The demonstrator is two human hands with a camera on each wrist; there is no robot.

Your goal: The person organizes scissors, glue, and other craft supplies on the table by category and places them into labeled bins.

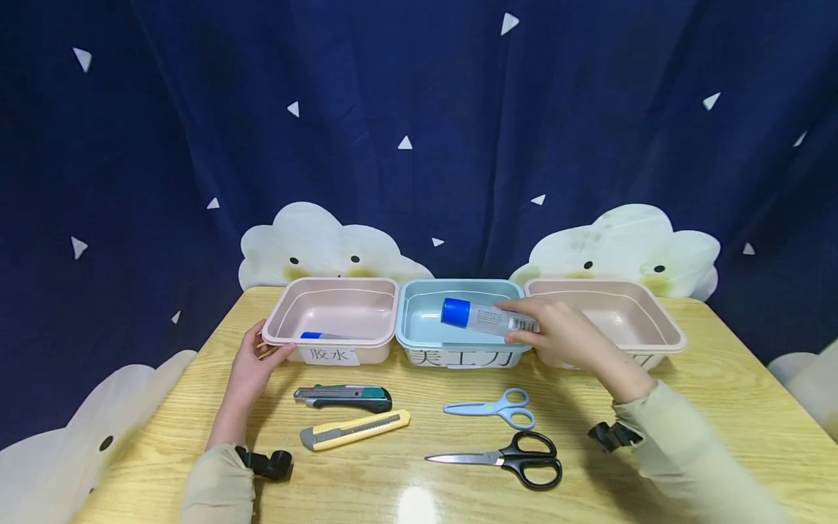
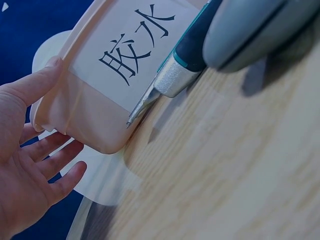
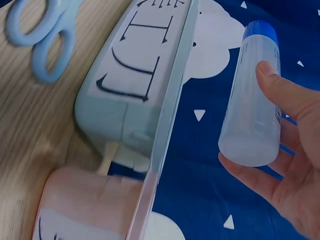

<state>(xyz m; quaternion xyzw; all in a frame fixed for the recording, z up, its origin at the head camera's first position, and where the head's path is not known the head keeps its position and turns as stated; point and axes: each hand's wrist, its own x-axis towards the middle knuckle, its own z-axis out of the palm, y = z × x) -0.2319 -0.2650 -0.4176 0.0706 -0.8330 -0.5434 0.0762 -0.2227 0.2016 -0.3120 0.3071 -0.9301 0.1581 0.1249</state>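
Note:
My right hand [image 1: 556, 329] grips a clear glue bottle [image 3: 252, 100] with a blue cap, thumb on one side and fingers on the other. In the head view the bottle lies sideways above the light blue bin [image 1: 419, 340], its cap pointing left. At the left, my left hand [image 1: 254, 360] holds the front left corner of a pink bin [image 2: 95, 120], thumb at the rim and fingers along the side. Inside that bin lies a blue-capped item [image 1: 313, 335], mostly hidden by the front wall. A white label [image 1: 330, 356] with black characters is on the bin's front.
A second pink bin [image 1: 668, 336] stands at the right end of the row. In front lie a green and black utility knife [image 1: 347, 397], a yellow utility knife [image 1: 356, 430], light blue scissors [image 1: 487, 408] and black-handled scissors [image 1: 517, 460]. A dark blue curtain [image 1: 419, 94] hangs behind.

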